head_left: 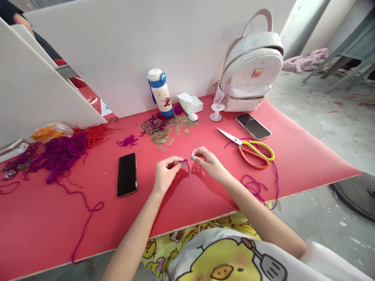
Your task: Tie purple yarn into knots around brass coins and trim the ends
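My left hand (166, 173) pinches a short purple yarn (188, 168) between thumb and forefinger; it is gathered into a small loop or knot at the fingertips, and a loose end hangs down. Just to the right, my right hand (206, 162) is curled with thumb and forefinger brought close together. Whether a strand lies between those fingers is too small to make out. Both hands are slightly above the red tabletop (181, 207). Beyond them lie several brass-coloured, coin-like discs with holes (160, 136), some with purple yarn tied on.
Scissors (249, 148) and a phone (253, 125) lie right, with loose purple yarn (254, 185). Another phone (127, 175) lies left, near purple yarn (63, 154) and red yarn (95, 134). Behind stand a bottle (161, 93), tissue pack (190, 103), white spool (216, 112) and backpack (249, 74).
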A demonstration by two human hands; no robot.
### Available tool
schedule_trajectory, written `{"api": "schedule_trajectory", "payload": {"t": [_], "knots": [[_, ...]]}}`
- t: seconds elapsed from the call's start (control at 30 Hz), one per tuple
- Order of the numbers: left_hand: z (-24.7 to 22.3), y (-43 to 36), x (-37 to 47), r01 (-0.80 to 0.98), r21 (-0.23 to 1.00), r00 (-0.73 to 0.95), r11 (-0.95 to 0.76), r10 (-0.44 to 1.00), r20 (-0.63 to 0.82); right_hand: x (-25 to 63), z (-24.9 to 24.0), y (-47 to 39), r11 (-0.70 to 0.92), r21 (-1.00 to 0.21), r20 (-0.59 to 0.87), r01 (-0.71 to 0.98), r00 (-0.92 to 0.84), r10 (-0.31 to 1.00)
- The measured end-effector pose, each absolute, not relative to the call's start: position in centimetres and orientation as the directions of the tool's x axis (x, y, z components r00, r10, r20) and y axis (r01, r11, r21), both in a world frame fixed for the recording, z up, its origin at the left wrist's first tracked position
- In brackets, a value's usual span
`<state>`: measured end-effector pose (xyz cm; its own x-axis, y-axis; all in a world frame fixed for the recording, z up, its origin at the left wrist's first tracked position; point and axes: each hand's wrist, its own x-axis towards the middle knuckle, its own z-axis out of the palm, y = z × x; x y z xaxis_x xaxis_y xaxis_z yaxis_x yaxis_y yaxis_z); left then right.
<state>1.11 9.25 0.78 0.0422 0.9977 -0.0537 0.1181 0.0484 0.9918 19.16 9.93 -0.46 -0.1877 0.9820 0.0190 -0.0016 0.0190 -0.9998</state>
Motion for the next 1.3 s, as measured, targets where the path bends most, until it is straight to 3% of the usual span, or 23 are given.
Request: {"api": "schedule_trajectory", "payload": {"t": [0.1,0.4,0.73,1.03,1.3], "knots": [[0.8,9.3,1.1,0.123,0.992,0.051,0.010,0.999,-0.016,19.2,-0.4,9.7,0.132,-0.983,0.110,0.126,-0.169,0.980],[0.6,9.4,1.1,0.183,0.976,0.102,-0.116,0.990,0.099,19.0,1.5,9.0,0.209,-0.893,0.140,0.399,-0.196,0.971],[1.3,9.0,1.6,0.193,0.981,0.018,-0.028,1.000,0.025,18.8,-0.3,8.6,0.152,-0.917,0.125,0.369,-0.096,0.987],[1.0,9.0,1.7,0.067,0.988,-0.039,0.137,0.990,-0.134,17.9,-0.6,7.9,0.147,-0.931,0.074,0.334,-0.220,0.973],[1.3,8.8,1.9,-0.002,0.999,0.018,0.040,0.999,-0.040,17.9,-0.7,7.6,0.202,-0.854,0.074,0.480,-0.273,0.959]]}}
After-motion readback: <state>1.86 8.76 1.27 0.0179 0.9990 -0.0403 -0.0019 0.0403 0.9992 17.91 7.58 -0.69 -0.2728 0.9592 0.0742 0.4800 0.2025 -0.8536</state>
